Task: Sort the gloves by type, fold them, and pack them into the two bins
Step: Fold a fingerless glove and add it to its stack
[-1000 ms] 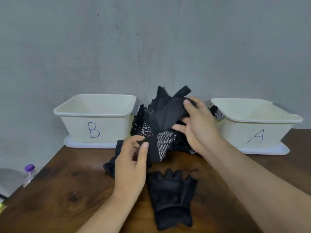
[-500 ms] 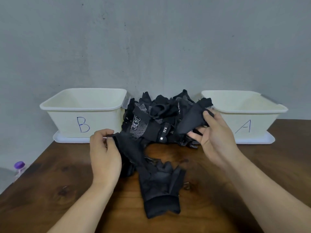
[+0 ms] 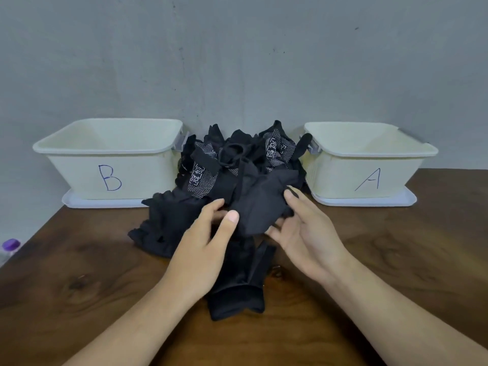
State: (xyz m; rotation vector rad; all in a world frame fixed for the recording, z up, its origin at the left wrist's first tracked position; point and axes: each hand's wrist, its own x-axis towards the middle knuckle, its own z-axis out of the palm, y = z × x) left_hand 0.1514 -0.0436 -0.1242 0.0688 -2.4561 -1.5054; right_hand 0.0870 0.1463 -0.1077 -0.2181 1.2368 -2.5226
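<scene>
Both grips pinch the black glove (image 3: 260, 207) mid-frame: left hand (image 3: 203, 249) its left edge, right hand (image 3: 309, 233) its right, nearer bin A (image 3: 340, 175).

Wooden table (image 3: 79, 286) against a grey wall.
- White bin marked B (image 3: 137, 178), far left; white bin marked A (image 3: 340, 175), far right; each on a pale tray.
- Pile of black gloves (image 3: 237, 159) between the bins, some dotted with white print.
- Plain black glove (image 3: 260, 207), held up in front of the pile: left hand (image 3: 206, 249) pinches its left edge, right hand (image 3: 309, 233) grips its right side.
- Dark glove (image 3: 237, 294) flat on the table below the hands.
- Purple-capped bottle (image 3: 10, 245) at the left edge.
</scene>
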